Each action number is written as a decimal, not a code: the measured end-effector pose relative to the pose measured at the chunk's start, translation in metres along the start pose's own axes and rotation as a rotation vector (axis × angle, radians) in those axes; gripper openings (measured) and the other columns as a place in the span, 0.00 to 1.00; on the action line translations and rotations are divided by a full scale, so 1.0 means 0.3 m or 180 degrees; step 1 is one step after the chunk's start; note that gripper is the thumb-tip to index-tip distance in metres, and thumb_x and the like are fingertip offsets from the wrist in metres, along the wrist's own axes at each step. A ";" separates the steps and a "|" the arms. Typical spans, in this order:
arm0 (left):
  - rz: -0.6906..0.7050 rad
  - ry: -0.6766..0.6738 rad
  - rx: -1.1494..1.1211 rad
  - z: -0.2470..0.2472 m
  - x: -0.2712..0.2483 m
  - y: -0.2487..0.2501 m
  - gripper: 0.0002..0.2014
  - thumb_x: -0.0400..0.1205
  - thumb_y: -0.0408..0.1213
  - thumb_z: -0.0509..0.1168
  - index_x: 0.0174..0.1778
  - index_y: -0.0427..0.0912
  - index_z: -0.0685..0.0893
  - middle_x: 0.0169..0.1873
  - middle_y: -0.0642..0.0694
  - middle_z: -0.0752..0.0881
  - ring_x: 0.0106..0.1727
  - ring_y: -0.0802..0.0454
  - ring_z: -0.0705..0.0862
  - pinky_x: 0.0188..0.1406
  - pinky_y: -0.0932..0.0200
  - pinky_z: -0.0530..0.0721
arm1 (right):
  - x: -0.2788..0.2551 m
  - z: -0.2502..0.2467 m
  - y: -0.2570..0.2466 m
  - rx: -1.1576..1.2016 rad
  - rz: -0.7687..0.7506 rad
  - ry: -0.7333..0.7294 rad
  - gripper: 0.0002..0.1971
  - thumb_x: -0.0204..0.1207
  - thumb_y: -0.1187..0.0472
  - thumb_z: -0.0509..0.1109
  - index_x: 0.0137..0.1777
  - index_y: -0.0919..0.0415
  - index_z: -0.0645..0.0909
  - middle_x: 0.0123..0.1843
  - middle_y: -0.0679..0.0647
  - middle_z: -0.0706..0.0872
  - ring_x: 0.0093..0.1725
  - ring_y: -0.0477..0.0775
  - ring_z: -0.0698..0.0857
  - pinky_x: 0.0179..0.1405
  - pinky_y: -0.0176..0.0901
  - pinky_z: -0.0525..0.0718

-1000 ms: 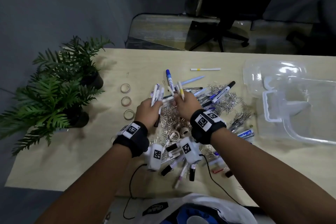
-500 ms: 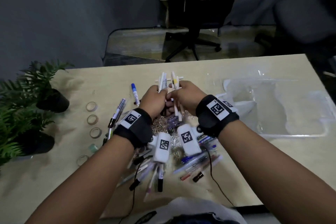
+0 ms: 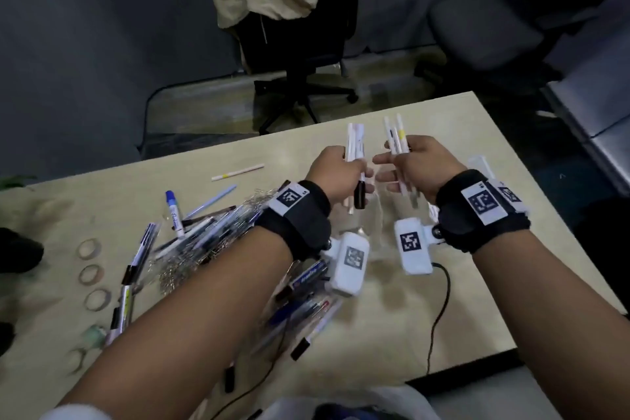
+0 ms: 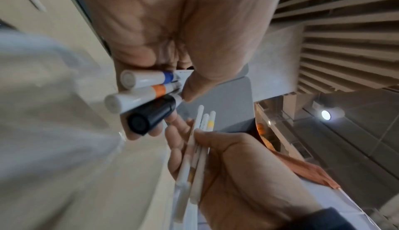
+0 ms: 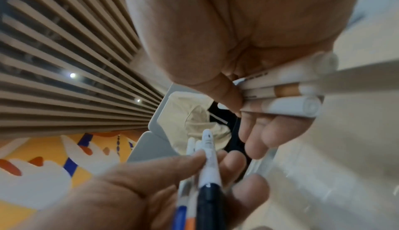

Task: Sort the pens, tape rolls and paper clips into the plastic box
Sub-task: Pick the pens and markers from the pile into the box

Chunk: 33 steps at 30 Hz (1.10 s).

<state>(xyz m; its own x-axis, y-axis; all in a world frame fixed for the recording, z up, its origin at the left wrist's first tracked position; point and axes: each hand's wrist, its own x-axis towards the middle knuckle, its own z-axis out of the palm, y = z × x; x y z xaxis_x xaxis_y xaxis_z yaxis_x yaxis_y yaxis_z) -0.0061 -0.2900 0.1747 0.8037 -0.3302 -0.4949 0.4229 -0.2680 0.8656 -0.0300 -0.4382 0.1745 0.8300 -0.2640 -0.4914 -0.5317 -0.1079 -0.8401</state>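
My left hand (image 3: pixel 335 169) grips a bundle of pens (image 3: pixel 354 143) upright, one with a black cap; the left wrist view shows blue and orange bands on the pens (image 4: pixel 151 90). Close beside it, my right hand (image 3: pixel 421 160) holds several thin white pens (image 3: pixel 397 136), one with a yellow band, also seen in the right wrist view as white pens (image 5: pixel 280 90). Both hands hover above the table's right part. The clear plastic box (image 3: pixel 375 215) shows only faintly beneath them. A pile of pens (image 3: pixel 191 235) and paper clips (image 3: pixel 184 259) lies left.
Tape rolls (image 3: pixel 89 247) lie in a column near the table's left side, by a dark plant pot (image 3: pixel 17 252). A lone pen (image 3: pixel 237 171) lies farther back. A black cable (image 3: pixel 439 310) trails over the front. An office chair (image 3: pixel 306 44) stands behind the table.
Both hands rose from the pile holding pens and moved right, over the box. They were pressed together and now stand slightly apart.
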 end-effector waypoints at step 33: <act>0.0246 0.0428 0.1076 0.409 0.086 0.030 0.08 0.82 0.34 0.62 0.44 0.48 0.86 0.51 0.45 0.89 0.48 0.45 0.89 0.51 0.47 0.90 | -0.012 -0.315 0.145 -0.1507 -0.0456 0.0784 0.10 0.78 0.61 0.65 0.49 0.60 0.89 0.48 0.55 0.91 0.54 0.58 0.86 0.48 0.39 0.77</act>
<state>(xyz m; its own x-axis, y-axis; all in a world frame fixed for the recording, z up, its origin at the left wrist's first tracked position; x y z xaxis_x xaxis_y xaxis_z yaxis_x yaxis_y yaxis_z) -0.0328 -0.4120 0.1605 0.8853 -0.2454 -0.3951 0.2146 -0.5382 0.8151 -0.0720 -0.5326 0.1616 0.8658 -0.4253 -0.2637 -0.4814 -0.5636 -0.6713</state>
